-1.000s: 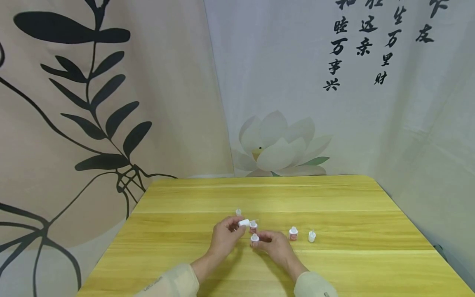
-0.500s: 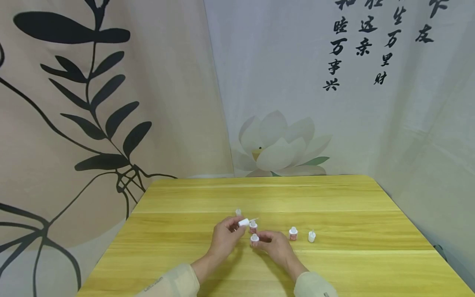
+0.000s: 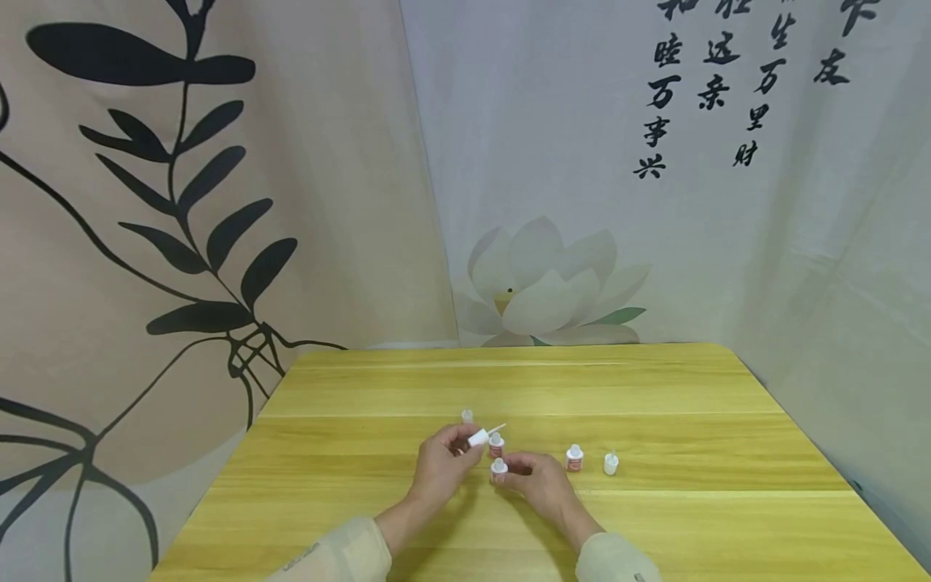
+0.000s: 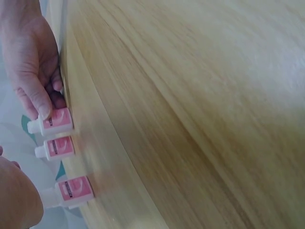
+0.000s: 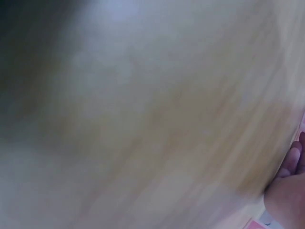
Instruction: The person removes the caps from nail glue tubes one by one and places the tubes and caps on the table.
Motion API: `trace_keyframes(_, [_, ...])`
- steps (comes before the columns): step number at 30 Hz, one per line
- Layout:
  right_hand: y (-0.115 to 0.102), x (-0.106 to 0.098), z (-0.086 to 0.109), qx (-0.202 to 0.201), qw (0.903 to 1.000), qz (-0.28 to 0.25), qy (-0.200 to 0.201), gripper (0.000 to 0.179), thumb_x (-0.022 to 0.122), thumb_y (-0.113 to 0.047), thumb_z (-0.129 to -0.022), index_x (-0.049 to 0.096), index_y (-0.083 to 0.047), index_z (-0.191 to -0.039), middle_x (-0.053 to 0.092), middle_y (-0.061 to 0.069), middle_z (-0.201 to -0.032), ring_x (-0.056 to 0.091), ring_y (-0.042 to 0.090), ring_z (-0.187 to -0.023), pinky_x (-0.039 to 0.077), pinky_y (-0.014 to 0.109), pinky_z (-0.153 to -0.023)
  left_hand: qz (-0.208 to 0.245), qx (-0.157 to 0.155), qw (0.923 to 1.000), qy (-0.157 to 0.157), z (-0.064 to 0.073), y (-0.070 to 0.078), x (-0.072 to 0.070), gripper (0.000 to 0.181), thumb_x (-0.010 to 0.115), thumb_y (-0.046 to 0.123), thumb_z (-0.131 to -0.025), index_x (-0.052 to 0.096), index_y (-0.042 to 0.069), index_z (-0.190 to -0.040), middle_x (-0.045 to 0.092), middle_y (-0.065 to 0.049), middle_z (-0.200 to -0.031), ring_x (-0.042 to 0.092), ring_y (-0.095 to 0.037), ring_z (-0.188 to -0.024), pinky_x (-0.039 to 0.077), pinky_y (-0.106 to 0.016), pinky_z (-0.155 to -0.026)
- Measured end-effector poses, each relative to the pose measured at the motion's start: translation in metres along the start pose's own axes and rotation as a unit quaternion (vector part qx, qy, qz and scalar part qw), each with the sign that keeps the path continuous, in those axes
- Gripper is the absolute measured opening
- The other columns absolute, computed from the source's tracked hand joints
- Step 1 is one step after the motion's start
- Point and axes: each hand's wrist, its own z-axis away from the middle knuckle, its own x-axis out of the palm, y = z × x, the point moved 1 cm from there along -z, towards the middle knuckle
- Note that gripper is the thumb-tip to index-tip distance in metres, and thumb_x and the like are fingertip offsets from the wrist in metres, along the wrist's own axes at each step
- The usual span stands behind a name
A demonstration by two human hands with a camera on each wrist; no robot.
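Observation:
My left hand pinches a white cap with a thin white applicator stick pointing up to the right. My right hand holds a small white bottle with a pink label upright by its side, its narrow neck uncovered. Just behind stands a similar bottle, close to the cap and stick. The left wrist view shows the right hand with its thumb at a pink-labelled bottle. Part of the left hand overlaps the top of another bottle.
Right of my right hand stands another pink-labelled bottle. Farther right is a white cap with a thin tip upward. A small whitish object shows behind my left hand. All are on a wooden table, with a printed curtain behind.
The cap in my left hand has tilted, so its stick, nearly level before, now points higher. My right hand and the bottle it holds have stayed in place.

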Motion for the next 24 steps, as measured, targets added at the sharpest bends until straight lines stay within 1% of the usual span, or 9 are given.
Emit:
trace_keyframes(8, [-0.0006, 0.0010, 0.0012, -0.007, 1.0000, 0.003, 0.004, 0.028, 0.078, -0.025, -0.085, 0.074, -0.010, -0.109, 0.073, 0.004, -0.108, 0.065, 0.020, -0.099, 0.053, 0.039, -0.086, -0.004, 0.002, 1.0000, 0.003, -0.0016, 0.0000, 0.0010, 0.031, 0.076, 0.013, -0.087, 0.069, 0.001, -0.115, 0.065, -0.003, -0.090, 0.057, -0.014, -0.082, 0.050, -0.020, -0.068])
trace_keyframes(15, [-0.0004, 0.0010, 0.0009, -0.011, 0.9999, 0.002, 0.006, 0.028, 0.078, -0.024, -0.085, 0.074, -0.010, -0.109, 0.073, 0.004, -0.107, 0.065, 0.019, -0.097, 0.053, 0.039, -0.086, -0.001, -0.005, 1.0000, 0.000, -0.0008, 0.0010, 0.0010, 0.026, 0.075, 0.012, -0.088, 0.070, 0.003, -0.112, 0.065, -0.003, -0.090, 0.057, -0.014, -0.082, 0.049, -0.020, -0.066])
trace_keyframes(19, [0.0004, 0.0008, 0.0003, -0.015, 0.9999, -0.001, 0.005, 0.027, 0.077, -0.023, -0.086, 0.074, -0.009, -0.109, 0.073, 0.004, -0.106, 0.065, 0.018, -0.097, 0.053, 0.038, -0.086, 0.005, -0.004, 1.0000, -0.002, 0.0004, 0.0023, 0.0011, 0.026, 0.075, 0.011, -0.088, 0.070, 0.004, -0.112, 0.065, -0.002, -0.089, 0.057, -0.014, -0.082, 0.049, -0.020, -0.066])
trace_keyframes(24, [0.0007, 0.0008, 0.0001, -0.016, 0.9999, 0.001, 0.004, 0.027, 0.077, -0.022, -0.086, 0.074, -0.008, -0.109, 0.073, 0.005, -0.106, 0.066, 0.019, -0.097, 0.053, 0.039, -0.086, 0.000, -0.006, 1.0000, 0.000, -0.0009, 0.0012, 0.0017, 0.027, 0.076, 0.011, -0.087, 0.070, 0.003, -0.113, 0.064, -0.003, -0.087, 0.057, -0.014, -0.080, 0.049, -0.019, -0.062])
